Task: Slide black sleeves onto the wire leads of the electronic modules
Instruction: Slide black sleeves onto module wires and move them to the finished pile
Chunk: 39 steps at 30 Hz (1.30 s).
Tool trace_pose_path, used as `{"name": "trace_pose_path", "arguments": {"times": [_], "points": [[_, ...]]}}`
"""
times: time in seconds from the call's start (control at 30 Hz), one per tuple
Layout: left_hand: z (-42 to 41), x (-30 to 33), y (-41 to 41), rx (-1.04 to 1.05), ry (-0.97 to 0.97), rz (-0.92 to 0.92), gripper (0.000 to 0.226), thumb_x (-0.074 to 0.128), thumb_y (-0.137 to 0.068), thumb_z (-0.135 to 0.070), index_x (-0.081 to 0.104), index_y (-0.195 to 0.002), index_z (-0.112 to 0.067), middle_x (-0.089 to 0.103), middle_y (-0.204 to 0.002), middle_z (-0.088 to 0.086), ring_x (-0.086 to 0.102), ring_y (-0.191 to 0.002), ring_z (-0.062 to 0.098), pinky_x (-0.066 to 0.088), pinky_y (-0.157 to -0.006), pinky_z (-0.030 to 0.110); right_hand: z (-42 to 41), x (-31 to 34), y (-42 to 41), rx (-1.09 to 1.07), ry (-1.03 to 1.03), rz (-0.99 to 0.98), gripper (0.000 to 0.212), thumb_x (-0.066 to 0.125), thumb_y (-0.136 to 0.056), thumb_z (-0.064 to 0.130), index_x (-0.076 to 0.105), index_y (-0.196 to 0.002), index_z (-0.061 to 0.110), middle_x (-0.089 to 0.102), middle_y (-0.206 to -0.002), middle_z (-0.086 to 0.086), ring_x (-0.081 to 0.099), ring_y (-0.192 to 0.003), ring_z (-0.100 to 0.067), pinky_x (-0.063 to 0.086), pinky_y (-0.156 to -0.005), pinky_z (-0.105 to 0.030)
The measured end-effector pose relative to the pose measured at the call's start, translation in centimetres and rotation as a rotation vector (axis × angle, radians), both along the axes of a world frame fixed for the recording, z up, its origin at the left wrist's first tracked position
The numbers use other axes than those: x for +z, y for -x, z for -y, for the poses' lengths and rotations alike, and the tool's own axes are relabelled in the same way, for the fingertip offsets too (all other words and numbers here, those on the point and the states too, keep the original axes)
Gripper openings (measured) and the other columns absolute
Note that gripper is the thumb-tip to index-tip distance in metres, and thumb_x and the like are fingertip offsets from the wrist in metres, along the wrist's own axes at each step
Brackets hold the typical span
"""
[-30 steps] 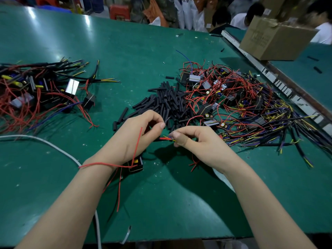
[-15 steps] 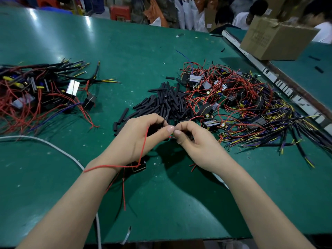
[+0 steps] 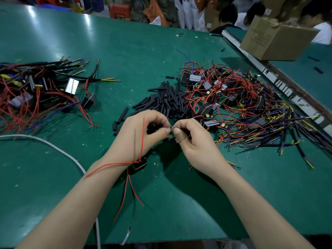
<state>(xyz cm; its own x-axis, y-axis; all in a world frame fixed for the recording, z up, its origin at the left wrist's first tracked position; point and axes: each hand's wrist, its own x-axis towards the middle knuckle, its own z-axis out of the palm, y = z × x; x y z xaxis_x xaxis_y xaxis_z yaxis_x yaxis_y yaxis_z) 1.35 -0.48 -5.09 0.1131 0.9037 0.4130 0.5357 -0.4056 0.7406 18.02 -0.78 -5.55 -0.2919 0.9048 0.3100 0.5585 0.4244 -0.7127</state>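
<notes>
At table centre, near edge: left hand [image 3: 143, 133] and right hand [image 3: 193, 141], fingertips nearly touching, each grip pinched on something small and dark; presumably a lead end and a black sleeve brought together for threading, though the exact contents are too hidden to tell.

Module in work [image 3: 139, 163]: hangs below the left wrist, one red lead [image 3: 142, 137] draped over the back of that hand, likely to keep it out of the way.

Sleeve stock [image 3: 168, 103]: loose heap of black tubes just beyond the hands, within easy reach.

Unsleeved modules [image 3: 233, 105]: tangled pile on the right, beside the sleeves.

Modules with black-covered leads [image 3: 36, 88]: separate pile far left, apparently finished work kept apart.

Green table [image 3: 179, 203].
</notes>
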Motion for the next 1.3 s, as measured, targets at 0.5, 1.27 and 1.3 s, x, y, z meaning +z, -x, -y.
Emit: {"name": "trace_pose_path", "arguments": {"times": [0.5,1.27,1.3], "points": [[0.32,0.21,0.12,-0.061,0.106,-0.085,0.015,0.072,-0.08,-0.033,0.077,-0.089,-0.022,0.074,-0.078,-0.004,0.063,-0.078,0.004,0.046,-0.072,0.018,-0.08,0.23,-0.24,-0.048,-0.094,0.013,0.009,0.06,-0.093,0.013,0.069,-0.094,0.009,0.059,-0.088,0.001,0.052,-0.084,-0.015,0.04,-0.076,-0.025],[0.43,-0.11,0.05,0.01,0.15,0.063,0.016,0.08,-0.073,-0.032,0.067,-0.071,-0.023,0.069,-0.062,-0.01,0.063,-0.058,0.003,0.052,-0.064,0.023,-0.07,0.47,-0.11,-0.015,-0.163,-0.036,0.015,0.059,-0.094,0.017,0.067,-0.083,0.009,0.06,-0.082,0.002,0.049,-0.076,-0.008,0.035,-0.069,-0.014],[0.48,-0.13,-0.03,-0.01,0.133,0.061,0.016,0.079,-0.075,-0.031,0.065,-0.073,-0.024,0.068,-0.065,-0.013,0.062,-0.058,-0.001,0.05,-0.063,0.018,-0.02,0.53,-0.14,-0.02,-0.146,-0.057,0.016,0.058,-0.095,0.017,0.066,-0.083,0.008,0.06,-0.082,0.001,0.05,-0.076,-0.008,0.035,-0.069,-0.015]]}}
